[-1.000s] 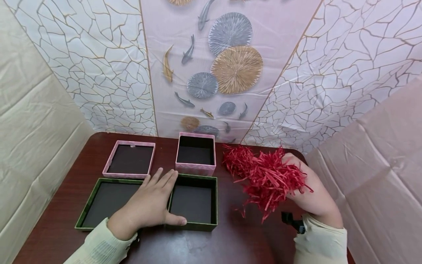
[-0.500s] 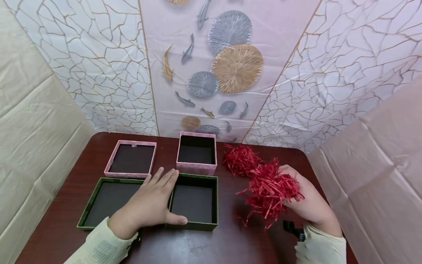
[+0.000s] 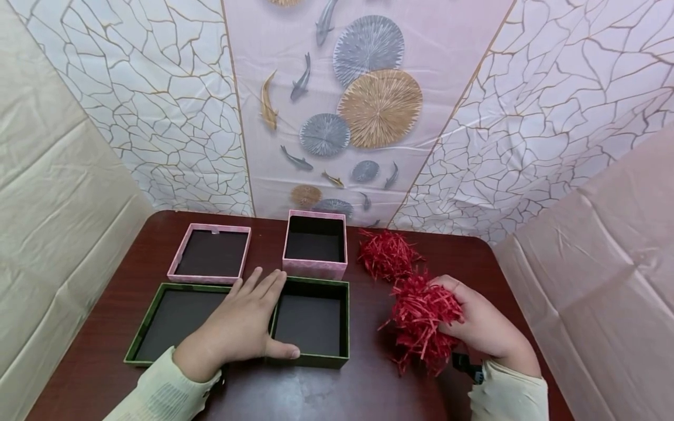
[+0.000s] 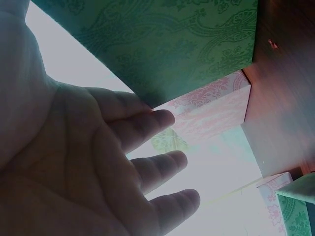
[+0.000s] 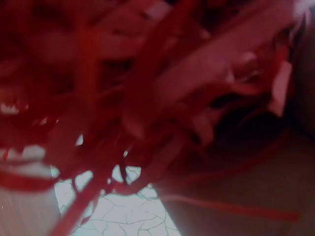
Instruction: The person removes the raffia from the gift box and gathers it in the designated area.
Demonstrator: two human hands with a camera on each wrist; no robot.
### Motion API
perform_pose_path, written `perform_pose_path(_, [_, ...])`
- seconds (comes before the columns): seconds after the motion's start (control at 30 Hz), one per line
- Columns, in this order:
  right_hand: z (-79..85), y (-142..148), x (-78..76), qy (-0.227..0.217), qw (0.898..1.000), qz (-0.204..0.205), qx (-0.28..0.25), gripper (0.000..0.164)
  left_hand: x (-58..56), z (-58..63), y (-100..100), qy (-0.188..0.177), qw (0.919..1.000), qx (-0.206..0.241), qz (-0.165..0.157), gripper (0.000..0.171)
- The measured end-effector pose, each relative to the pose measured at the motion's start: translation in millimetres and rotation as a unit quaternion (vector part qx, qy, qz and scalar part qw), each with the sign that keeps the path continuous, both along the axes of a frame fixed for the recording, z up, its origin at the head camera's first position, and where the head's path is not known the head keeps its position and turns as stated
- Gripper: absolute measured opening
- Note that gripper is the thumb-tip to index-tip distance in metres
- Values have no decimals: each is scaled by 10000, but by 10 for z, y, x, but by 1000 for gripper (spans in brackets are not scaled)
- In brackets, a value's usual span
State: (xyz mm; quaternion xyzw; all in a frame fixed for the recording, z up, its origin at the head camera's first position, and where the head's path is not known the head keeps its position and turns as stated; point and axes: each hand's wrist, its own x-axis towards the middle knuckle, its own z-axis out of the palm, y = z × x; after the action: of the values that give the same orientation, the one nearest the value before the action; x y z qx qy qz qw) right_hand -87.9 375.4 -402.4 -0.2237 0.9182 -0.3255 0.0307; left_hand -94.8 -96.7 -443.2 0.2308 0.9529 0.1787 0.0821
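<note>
My left hand [image 3: 239,324] rests across the left side of the deep green box [image 3: 316,361], fingers spread and straight, thumb along its front edge. In the left wrist view those fingers [image 4: 142,130] show beside the patterned green wall. My right hand [image 3: 481,324] grips a bundle of red shredded paper [image 3: 421,318] to the right of the green box. Red strips fill most of the right wrist view and hide the right fingertips. Behind the bundle lies a smaller pile of red shredded paper [image 3: 388,255].
A shallow green lid [image 3: 168,324] lies left of the green box, partly under my left forearm. Behind stand a shallow pink lid [image 3: 210,254] and a deeper pink box [image 3: 318,269]. Patterned cloth walls [image 3: 184,117] enclose the brown table [image 3: 389,392].
My right hand has moved left and nearer to me with the red shredded paper, and the bundle now stands out more from the pile behind. My left hand stays in place.
</note>
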Motion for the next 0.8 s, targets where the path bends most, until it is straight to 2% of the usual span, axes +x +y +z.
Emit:
perform_pose_path(0.5, [-169,-152,-127,-856,9949,188,494,58,2,-8,0,-4,10000,28,-4,146])
perform_pose_path(0.8, [-318,-218,-168,-1050,9890,223,1021,61,0,-9,-3,-49,10000,68,-1,146])
